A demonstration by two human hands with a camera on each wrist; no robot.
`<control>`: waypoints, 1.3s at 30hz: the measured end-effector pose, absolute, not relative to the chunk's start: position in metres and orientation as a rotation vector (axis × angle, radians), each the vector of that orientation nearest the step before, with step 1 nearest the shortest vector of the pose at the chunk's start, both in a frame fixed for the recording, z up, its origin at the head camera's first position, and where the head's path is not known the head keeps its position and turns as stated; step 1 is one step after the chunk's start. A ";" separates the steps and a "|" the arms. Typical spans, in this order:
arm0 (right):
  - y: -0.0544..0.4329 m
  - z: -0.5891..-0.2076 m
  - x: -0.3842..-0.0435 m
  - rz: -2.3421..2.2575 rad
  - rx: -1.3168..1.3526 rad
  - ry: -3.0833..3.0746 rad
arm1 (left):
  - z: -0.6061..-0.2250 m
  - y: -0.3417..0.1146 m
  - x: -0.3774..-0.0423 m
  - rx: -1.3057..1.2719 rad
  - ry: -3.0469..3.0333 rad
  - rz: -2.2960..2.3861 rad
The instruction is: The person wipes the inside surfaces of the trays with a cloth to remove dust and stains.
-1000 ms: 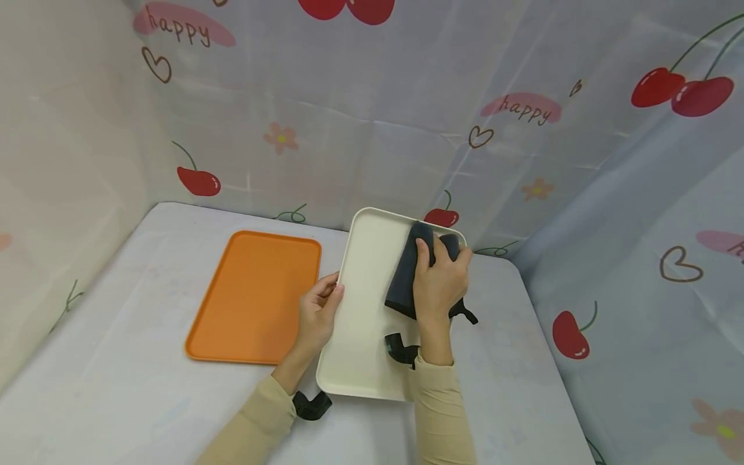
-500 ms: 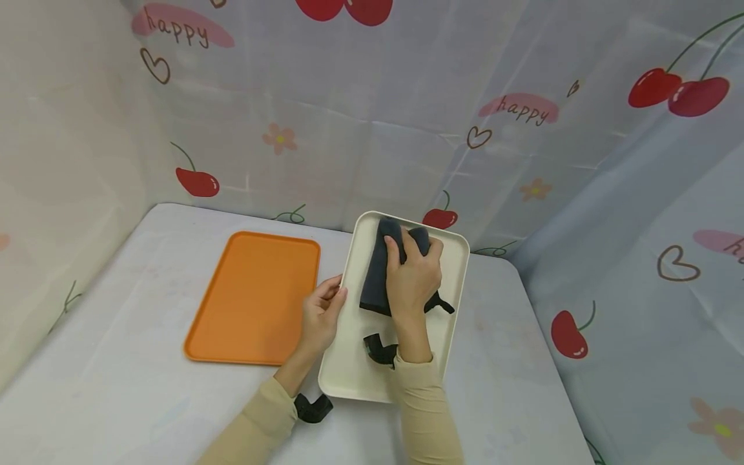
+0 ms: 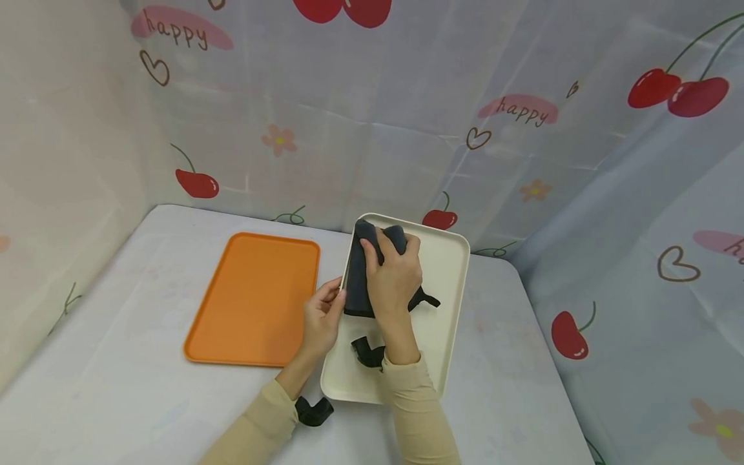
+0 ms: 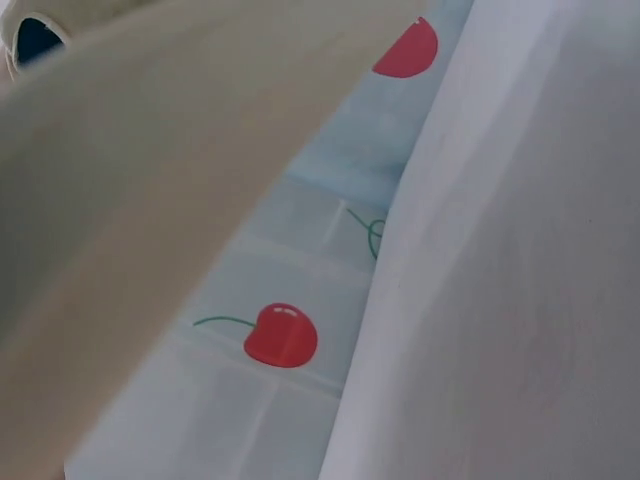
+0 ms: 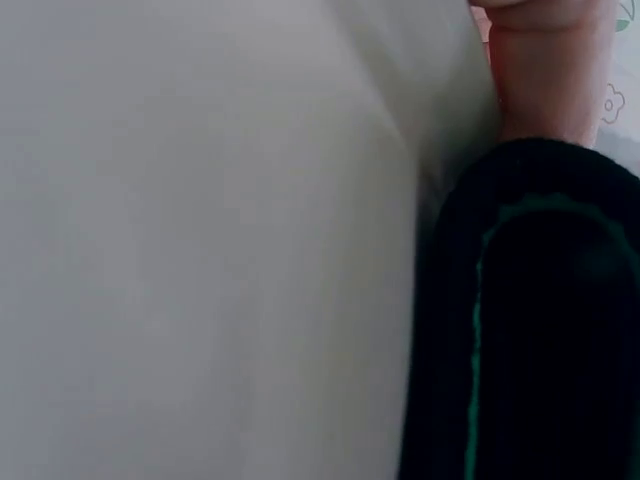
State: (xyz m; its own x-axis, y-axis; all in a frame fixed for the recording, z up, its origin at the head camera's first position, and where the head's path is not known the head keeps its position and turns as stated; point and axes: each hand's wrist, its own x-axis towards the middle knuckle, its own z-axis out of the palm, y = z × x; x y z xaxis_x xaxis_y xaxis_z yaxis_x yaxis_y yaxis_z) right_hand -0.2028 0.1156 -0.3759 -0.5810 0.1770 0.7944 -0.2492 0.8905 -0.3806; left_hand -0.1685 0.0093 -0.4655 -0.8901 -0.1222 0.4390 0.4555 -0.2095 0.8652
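In the head view a cream rectangular tray (image 3: 433,290) stands tilted up over the right part of the table, its base facing away. My left hand (image 3: 321,316) holds its left rim, thumb on the near side. My right hand (image 3: 395,278) grips a folded dark blue-grey cloth (image 3: 357,294) against the tray's inner face, at the upper left by the rim. A black strap end pokes out right of the palm. Beige sleeve cloth fills much of the left wrist view. In the right wrist view the pale tray surface (image 5: 220,240) lies beside a dark green-edged shape (image 5: 550,330).
An orange tray (image 3: 256,297) lies flat on the white-covered table (image 3: 128,310), left of the cream one. Behind and to both sides hangs a curtain (image 3: 372,129) printed with cherries. Black wrist mounts (image 3: 314,411) stick out from both sleeves.
My right hand has slid the cloth leftward across the cream tray, from its right side to the left rim. The left hand keeps its hold on the rim, almost unmoved.
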 end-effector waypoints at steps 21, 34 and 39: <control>0.122 -0.376 -0.203 0.699 0.002 -2.047 | -0.463 0.008 -0.167 -0.404 -1.653 -2.183; 0.141 -0.375 -0.204 0.642 -0.067 -2.051 | -0.461 0.003 -0.168 -0.369 -1.659 -2.239; 0.151 -0.374 -0.203 0.612 -0.114 -2.066 | -0.463 0.001 -0.171 -0.332 -1.653 -2.239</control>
State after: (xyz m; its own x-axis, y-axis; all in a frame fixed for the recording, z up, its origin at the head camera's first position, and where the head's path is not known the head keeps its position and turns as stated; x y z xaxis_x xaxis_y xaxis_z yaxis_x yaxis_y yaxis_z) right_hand -0.2028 0.1505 -0.3745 -0.5493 0.3150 0.7740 -0.1574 0.8707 -0.4660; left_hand -0.1715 0.0015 -0.4628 -0.9159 -0.1295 0.3800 0.4013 -0.2676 0.8760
